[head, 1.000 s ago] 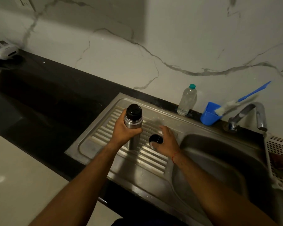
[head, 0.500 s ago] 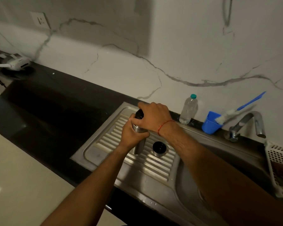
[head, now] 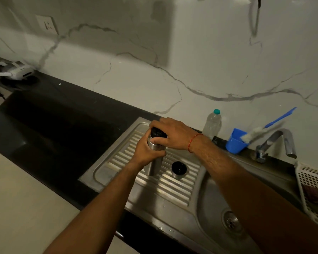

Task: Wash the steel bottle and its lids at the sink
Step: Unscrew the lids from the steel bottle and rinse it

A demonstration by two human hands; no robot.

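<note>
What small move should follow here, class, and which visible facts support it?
Probably twist the black lid off: the left hand grips the steel bottle upright on the drainboard, the right hand is curled over that lid, and the cup lid already stands beside it.

Brushed steel bottle [head: 155, 165] and ribbed metal drainboard [head: 165, 182]; glossy black countertop [head: 53, 114]; veined marble wall [head: 200, 66].

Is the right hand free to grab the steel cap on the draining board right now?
Probably not yet: the right hand grips the black stopper on the bottle. The cap stands uncovered nearby, so letting go should free the way.
</note>
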